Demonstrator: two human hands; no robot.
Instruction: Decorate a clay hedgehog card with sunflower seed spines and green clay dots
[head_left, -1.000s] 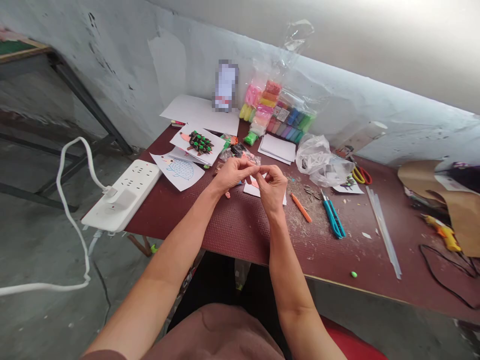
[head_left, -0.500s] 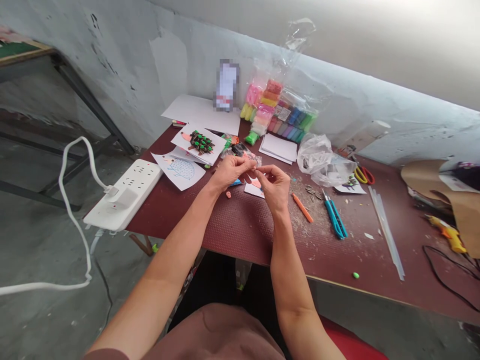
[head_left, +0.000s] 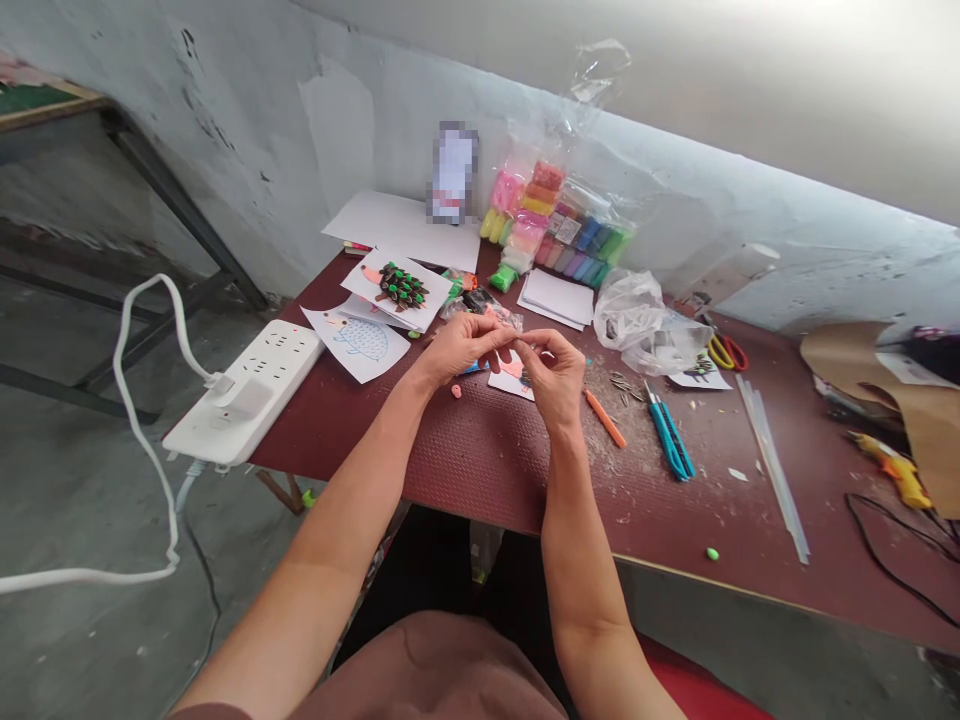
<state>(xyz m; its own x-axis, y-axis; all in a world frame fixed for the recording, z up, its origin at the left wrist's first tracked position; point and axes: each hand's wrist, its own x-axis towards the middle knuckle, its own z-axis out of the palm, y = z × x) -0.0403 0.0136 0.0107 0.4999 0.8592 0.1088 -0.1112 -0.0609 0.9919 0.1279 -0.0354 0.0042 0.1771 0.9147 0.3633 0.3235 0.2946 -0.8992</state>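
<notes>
My left hand (head_left: 463,348) and my right hand (head_left: 555,380) meet above the maroon table, thumbs and forefingers pinched together at the tips. Whatever lies between the fingertips is too small and covered to make out. Beneath them, partly hidden, is a small white card (head_left: 504,381) with a pinkish shape on it. A small pink lump (head_left: 456,392) rests on the table below my left hand. To the right of my right hand lie an orange stick-like tool (head_left: 604,418), several dark striped seeds (head_left: 624,384) and a teal utility knife (head_left: 671,437).
Hedgehog pictures (head_left: 352,340) and a white power strip (head_left: 259,385) are on the left. Bagged coloured clay (head_left: 555,225) stands at the back beside a blurred phone (head_left: 454,175). Scissors (head_left: 727,352), clear sticks (head_left: 776,475) and a yellow glue gun (head_left: 900,475) lie on the right.
Both hands stay pinched together at nearly the same spot. My right hand has turned slightly and shifted a little to the right, and the fingertips have moved slightly.
</notes>
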